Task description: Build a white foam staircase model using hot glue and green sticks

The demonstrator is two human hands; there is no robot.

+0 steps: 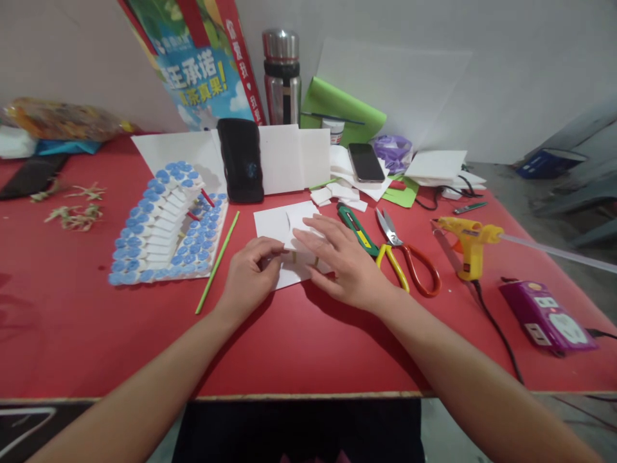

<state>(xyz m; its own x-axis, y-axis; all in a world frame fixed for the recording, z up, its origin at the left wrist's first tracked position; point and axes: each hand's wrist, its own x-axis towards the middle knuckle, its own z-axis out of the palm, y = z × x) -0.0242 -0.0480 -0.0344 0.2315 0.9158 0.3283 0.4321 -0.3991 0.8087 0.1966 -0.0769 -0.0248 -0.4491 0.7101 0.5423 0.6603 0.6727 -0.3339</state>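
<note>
A small white card piece [299, 222] stands on short yellowish sticks [294, 256] over a flat white card sheet [267, 224]. My left hand [251, 270] is closed, its thumb and forefinger pinched at the near left edge of the raised piece. Over the right side of that piece lies my right hand [349, 263], fingers spread and touching it from above. Part of the card is hidden under the right fingers. Just right of that hand are a green utility knife [355, 226] and scissors [393, 241] with yellow and red handles.
Left stands a white staircase model [166, 231] with blue rolled pieces, beside a green stick [218, 262]. A yellow glue gun [470, 244] and a purple power strip [549, 315] lie right. Behind are a black phone-like object [240, 161], a phone [366, 162] and a steel flask [282, 77].
</note>
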